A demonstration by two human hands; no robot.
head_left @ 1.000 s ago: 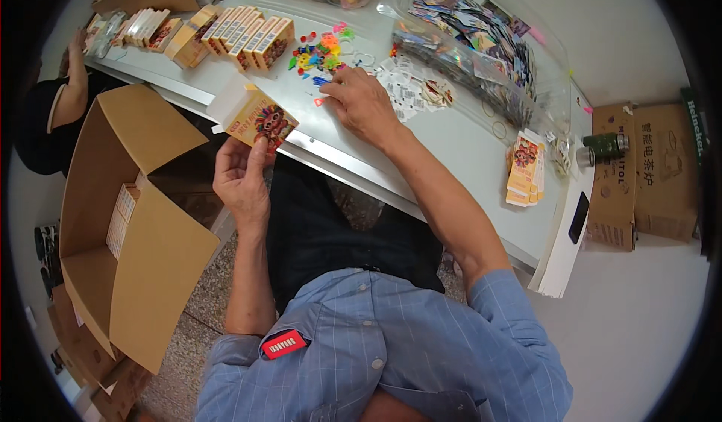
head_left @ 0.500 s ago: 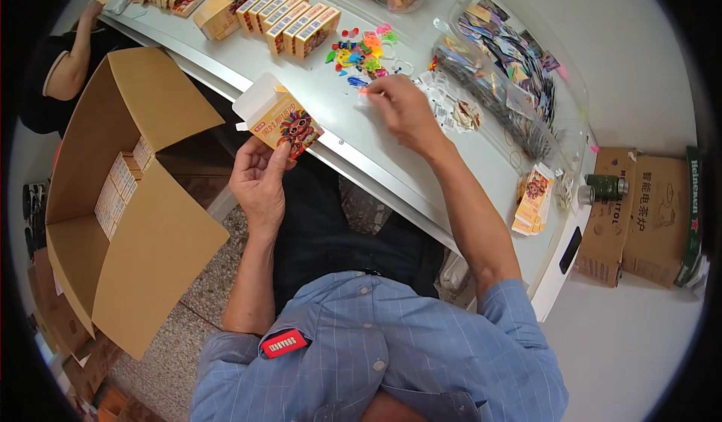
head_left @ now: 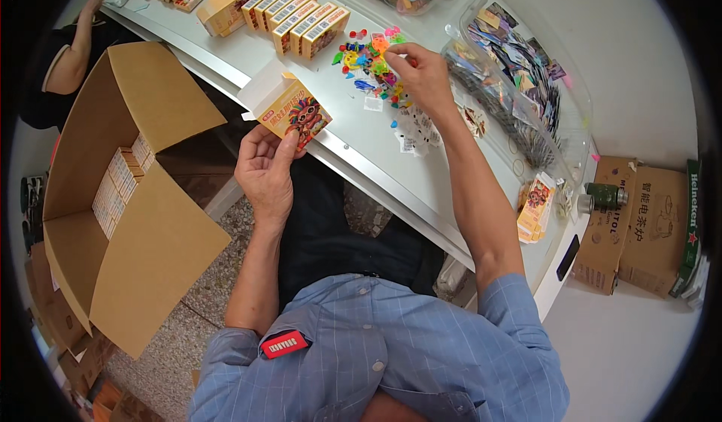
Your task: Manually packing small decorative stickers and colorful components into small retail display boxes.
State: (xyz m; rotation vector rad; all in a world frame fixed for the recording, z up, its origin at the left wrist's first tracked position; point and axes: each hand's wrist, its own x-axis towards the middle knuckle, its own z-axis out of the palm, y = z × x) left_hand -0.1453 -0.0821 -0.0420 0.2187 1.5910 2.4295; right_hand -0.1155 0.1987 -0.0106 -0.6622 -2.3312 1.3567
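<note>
My left hand (head_left: pixel 265 168) grips a small orange-yellow carton (head_left: pixel 299 118) near the table edge, thumb on its printed front. The carton's white top flap stands open; its inside is hidden from me. Over the pile of small colourful plastic toys (head_left: pixel 362 62) is my right hand (head_left: pixel 423 76), its thumb and forefinger drawn together. Whatever may be between those fingertips is too small to make out. White paper slips (head_left: pixel 418 130) with printed codes lie below the right hand, beside the toys.
Closed cartons (head_left: pixel 308 22) stand in a row at the back. A clear tub (head_left: pixel 556 151) of shiny cards is at the right, near flattened cartons (head_left: pixel 535 207). At left a big cardboard box (head_left: pixel 162 260) holds packed cartons. Another person's arm (head_left: pixel 71 65) reaches in far left.
My right hand has moved away from me and slightly right, from the near side of the toys to over them. A white slip now lies near the toys' front. The carton stays in my left hand.
</note>
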